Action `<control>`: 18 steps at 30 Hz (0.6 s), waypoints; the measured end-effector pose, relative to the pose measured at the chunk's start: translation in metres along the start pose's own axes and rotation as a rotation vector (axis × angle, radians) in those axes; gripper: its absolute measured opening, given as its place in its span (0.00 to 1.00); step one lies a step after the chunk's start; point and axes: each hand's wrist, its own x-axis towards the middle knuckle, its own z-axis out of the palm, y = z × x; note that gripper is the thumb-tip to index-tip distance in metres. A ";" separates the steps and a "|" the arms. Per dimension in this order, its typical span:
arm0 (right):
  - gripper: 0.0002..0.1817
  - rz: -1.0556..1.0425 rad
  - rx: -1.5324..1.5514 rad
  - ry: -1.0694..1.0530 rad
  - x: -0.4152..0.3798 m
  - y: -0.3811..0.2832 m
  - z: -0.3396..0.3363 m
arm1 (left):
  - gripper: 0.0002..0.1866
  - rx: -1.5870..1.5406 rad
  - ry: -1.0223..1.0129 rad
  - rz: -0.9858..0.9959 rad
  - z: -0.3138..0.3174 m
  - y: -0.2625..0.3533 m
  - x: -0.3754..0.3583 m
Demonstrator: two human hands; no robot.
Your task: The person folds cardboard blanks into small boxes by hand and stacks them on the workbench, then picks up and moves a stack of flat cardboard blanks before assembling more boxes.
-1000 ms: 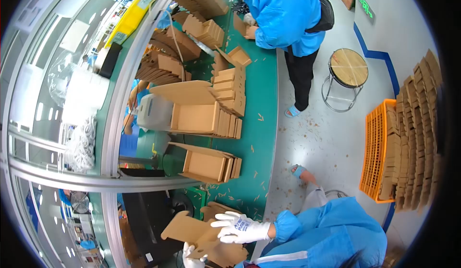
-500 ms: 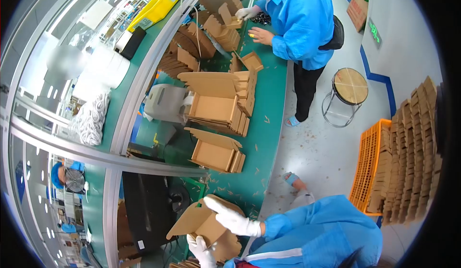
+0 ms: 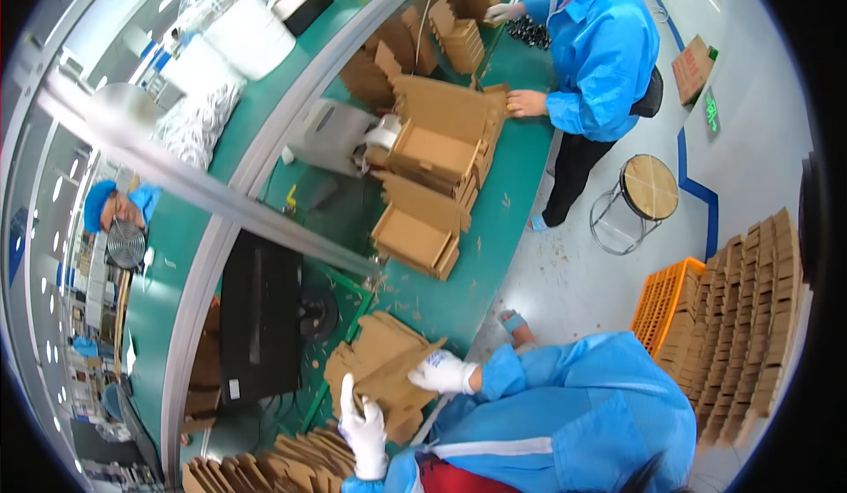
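Observation:
My right hand (image 3: 444, 374), in a white glove, closes on the near edge of a brown cardboard box blank (image 3: 384, 361) with notched edges. The blank lies on the green work table, looking mostly flat, with some folds I cannot make out. On its lower left side is my left hand (image 3: 362, 427), also gloved, with forefinger and thumb apart and nothing seen between them. Stacked open cardboard boxes (image 3: 416, 233) stand further along the table, their lids raised. Below my left hand is a row of cardboard blanks (image 3: 273, 466).
A black monitor (image 3: 263, 316) and metal frame posts border the table's far side. A tape dispenser (image 3: 331, 137) stands behind the boxes. Another person (image 3: 600, 47) in blue works further along. A stool (image 3: 648, 188) and an orange crate (image 3: 668, 303) beside stacked cardboard occupy the floor.
The view has shifted. The raised, box-like cardboard between my hands now looks flatter. My right hand has gone from lying over it to its near edge; my left fingers have spread.

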 end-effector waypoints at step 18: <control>0.15 -0.347 -0.629 0.637 0.043 -0.051 -0.161 | 0.31 -0.651 0.101 -0.259 -0.010 -0.107 0.005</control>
